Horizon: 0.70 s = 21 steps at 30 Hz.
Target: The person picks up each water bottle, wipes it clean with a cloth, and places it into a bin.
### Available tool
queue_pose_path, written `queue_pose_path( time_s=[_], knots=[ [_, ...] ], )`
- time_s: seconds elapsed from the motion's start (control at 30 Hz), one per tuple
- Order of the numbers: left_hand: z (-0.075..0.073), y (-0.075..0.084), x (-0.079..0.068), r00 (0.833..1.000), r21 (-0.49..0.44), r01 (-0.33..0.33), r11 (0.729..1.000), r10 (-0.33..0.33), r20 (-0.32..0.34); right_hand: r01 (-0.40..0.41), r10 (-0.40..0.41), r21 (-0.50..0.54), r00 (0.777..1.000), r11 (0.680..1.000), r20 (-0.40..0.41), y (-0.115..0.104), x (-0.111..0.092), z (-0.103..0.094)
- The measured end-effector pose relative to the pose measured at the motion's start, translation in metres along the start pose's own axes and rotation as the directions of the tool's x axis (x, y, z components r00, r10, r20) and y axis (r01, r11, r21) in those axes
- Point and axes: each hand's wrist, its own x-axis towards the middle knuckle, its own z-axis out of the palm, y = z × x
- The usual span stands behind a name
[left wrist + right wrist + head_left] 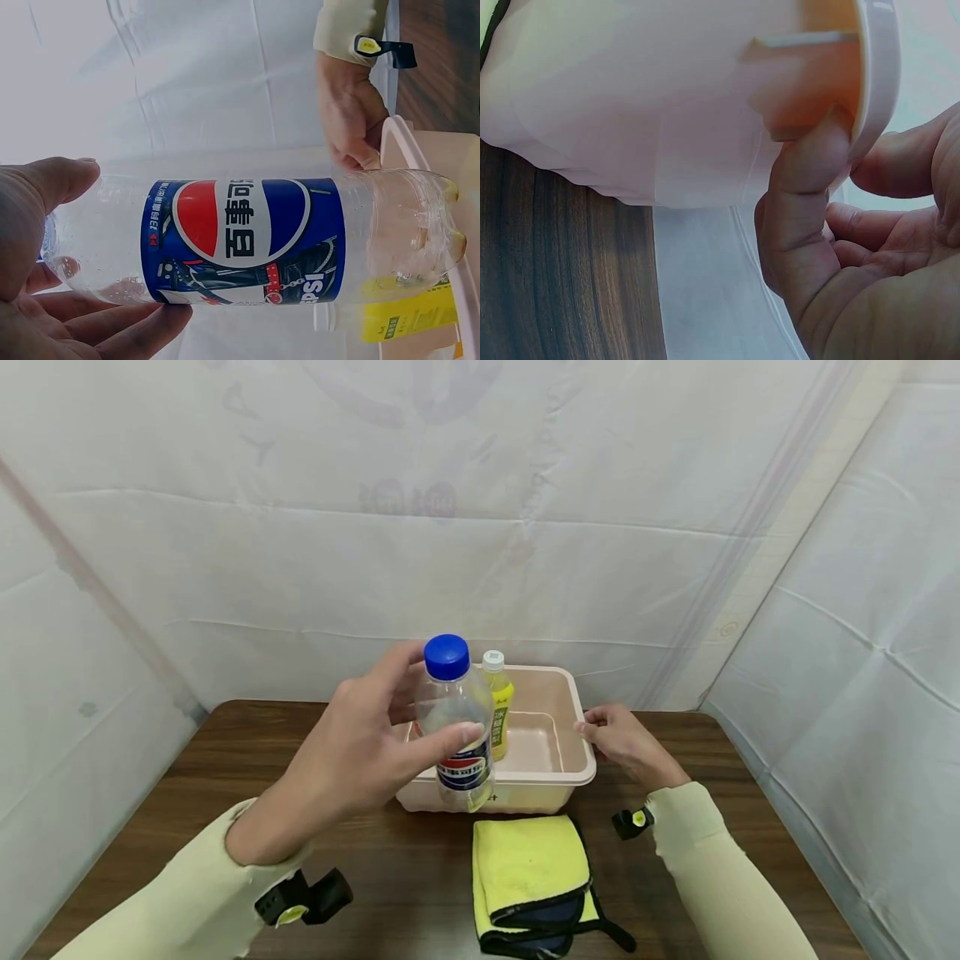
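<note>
My left hand (pixel 360 735) grips a clear Pepsi bottle (pixel 463 764) with a blue cap, thumb on one side and fingers on the other. In the left wrist view the bottle (pixel 244 240) shows its blue label and looks drained apart from drops. It is held above the near left part of a pale pink plastic basin (pixel 536 672). A yellow drink bottle (pixel 500 702) with a white cap stands inside the basin. At the basin's right side my right hand (pixel 626 739) pinches the rim (pixel 877 75) between thumb and bent forefinger.
A folded yellow cloth (pixel 532 868) with black edging lies on the brown wooden table (pixel 382 885), just in front of the basin. White sheeting (pixel 360 568) hangs behind the table and along both sides.
</note>
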Motion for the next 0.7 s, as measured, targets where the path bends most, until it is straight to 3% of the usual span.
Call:
queue_pose_path(
  time_s=[0.7],
  knots=[
    [0.016,0.002,0.026,0.996,-0.063,0.086,0.994,-0.084,0.021,-0.005,0.005,-0.007,1.000,1.000,-0.003,-0.001,0.000,0.002]
  ],
)
